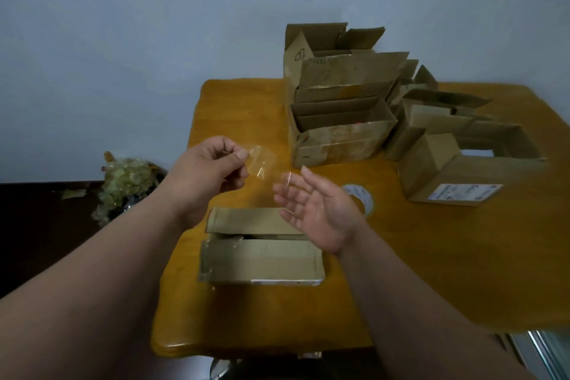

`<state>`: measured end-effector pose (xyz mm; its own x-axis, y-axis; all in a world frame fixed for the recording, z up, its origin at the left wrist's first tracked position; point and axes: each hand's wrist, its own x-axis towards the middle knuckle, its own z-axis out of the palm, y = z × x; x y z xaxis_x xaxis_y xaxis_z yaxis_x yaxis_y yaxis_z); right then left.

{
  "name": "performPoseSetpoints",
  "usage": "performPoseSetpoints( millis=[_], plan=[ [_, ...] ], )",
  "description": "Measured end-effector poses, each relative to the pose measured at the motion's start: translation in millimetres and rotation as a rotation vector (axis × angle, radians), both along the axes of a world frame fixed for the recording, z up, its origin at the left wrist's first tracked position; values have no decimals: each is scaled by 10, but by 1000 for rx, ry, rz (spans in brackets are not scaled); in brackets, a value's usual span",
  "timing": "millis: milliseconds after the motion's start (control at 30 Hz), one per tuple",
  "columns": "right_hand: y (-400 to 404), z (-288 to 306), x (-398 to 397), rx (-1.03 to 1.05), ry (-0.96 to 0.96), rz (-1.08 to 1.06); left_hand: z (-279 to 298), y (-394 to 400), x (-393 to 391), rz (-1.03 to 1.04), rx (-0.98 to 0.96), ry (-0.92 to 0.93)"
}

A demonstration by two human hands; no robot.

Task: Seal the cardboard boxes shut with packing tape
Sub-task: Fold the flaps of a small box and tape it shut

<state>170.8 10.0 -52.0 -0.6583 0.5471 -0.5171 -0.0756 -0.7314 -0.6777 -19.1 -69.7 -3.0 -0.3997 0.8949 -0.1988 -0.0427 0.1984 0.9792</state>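
Head view looks down on an orange-brown wooden surface point(431, 256) with rounded corners, set against a pale grey wall. Both hands are raised above it, apart from each other. The left hand point(212, 163) pinches one end of a short strip of clear, yellowish packing tape point(262, 160) between thumb and curled fingers. The strip stretches to the right toward the right hand point(317, 210), which is spread with its palm turned up and fingers relaxed; the far end of the strip lies at its fingertips, though blur makes it hard to tell whether it sticks there.

Below the hands, near the front of the surface, sits a small brown cardboard box point(262, 259) whose far flap stands partly up, leaving a dark gap along the top. Just behind the right hand, a white-cored roll of clear packing tape point(364, 194) lies flat on the surface. Further back, a cluster of open brown cardboard boxes point(339, 108) stands with flaps raised, some nested or stacked. To the right, another open brown cardboard box with a white printed label point(462, 182) rests near the edge.

On the dark floor at left lies a heap of crumpled yellowish used tape point(126, 182).
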Motion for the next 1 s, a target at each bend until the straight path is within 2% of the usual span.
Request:
performPoseSetpoints(
  millis=[133, 233, 333, 467, 600, 667, 800, 1000],
  plan=[
    [-242, -55, -101, -3, 80, -113, -68, -268, -188, -12, -33, -24],
    [-375, -78, -177, 77, 23, -131, -160, -429, -298, -22, -68, -9],
    [-489, -76, -237, 249, -170, -157, -269, -556, -379, -29, -132, 80],
    [-685, -86, -291, 585, -523, -131, -412, -711, -394, -9, -227, 281],
    [-810, -50, -348, 892, -692, -112, -504, -804, -354, 13, -308, 355],
    [-833, -24, -366, 1029, -729, -107, -511, -824, -360, 19, -358, 274],
    [-850, 30, -370, 1092, -692, -118, -502, -808, -407, 93, -392, -169],
    [-717, 48, -176, 926, -643, -121, -458, -689, -340, 28, -415, -254]
  ],
)
